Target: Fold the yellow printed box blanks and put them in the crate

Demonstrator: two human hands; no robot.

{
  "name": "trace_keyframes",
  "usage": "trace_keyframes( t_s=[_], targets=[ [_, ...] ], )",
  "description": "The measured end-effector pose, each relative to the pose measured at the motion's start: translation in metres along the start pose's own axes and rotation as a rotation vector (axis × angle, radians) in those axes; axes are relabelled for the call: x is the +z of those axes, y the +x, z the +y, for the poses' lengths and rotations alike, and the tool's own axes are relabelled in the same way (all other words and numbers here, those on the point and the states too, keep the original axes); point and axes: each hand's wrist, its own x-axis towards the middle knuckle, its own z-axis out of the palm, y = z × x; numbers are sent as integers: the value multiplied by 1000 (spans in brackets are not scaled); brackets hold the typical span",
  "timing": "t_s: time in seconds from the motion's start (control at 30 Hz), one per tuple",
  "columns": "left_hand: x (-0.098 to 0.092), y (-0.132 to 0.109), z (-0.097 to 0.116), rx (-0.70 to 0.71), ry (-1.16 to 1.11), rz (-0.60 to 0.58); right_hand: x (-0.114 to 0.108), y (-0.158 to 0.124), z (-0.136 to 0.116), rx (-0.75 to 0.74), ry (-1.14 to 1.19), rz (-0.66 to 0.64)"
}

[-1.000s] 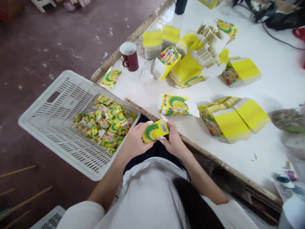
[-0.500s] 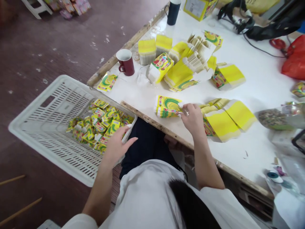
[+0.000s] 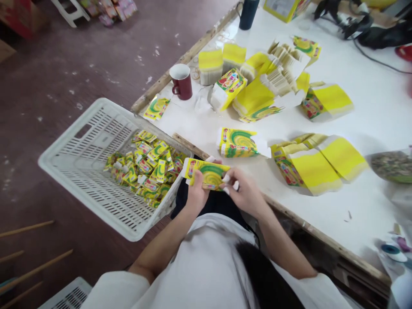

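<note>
A white table point(image 3: 370, 116) fills the right of the view, its wooden near edge running slantwise from the left corner down towards the person's lap. Off that near edge, to the left, a white slotted plastic basket point(image 3: 66, 131) sits tilted, with a heap of small folded cartons point(image 3: 144, 167) lying in the end nearest the table. On the table, close to the near edge, two fanned bundles of yellow carton blanks point(image 3: 318, 165) lie side by side; further in, towards the far edge, a bigger jumble of yellow bundles point(image 3: 257, 83) spreads out. Between the fanned bundles and the basket, just inside the near edge, lies a short stack of green-and-yellow blanks point(image 3: 238, 142). A red mug point(image 3: 182, 80) stands near the left edge, with a single loose blank point(image 3: 156, 107) by the left corner, and a dark bottle point(image 3: 249, 13) stands at the far left. Just over the near edge, above the lap, both hands grip one flat carton point(image 3: 207, 174): the left hand point(image 3: 196, 195) is closed on it from below, the right hand point(image 3: 244, 193) pinches its right end with the fingertips.
</note>
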Motion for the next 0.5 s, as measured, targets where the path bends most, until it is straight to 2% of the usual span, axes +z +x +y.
trace_keyframes(
  t_s=[0.07, 0.13, 0.2, 0.33, 0.4, 0.47, 0.5],
  targets=[
    [6, 0, -4, 114, 19, 153, 18, -8, 2, -17, 170, 9],
    [7, 0, -2, 191, 71, 214, 27, -9, 5, -26, 294, 46],
    [7, -1, 3, 190, 117, 174, 28, -7, 6, -35, 325, 37],
    [9, -4, 11, 101, 120, 76, 22, -1, 1, -39, 249, -72],
    [12, -6, 9, 83, 94, 137, 21, -1, -3, -4, 239, -91],
    [13, -7, 4, 82, 91, 235, 23, -4, -6, 13, 185, -62],
    [12, -8, 2, 74, 122, 245, 24, -5, -7, 7, 138, -41]
  ],
)
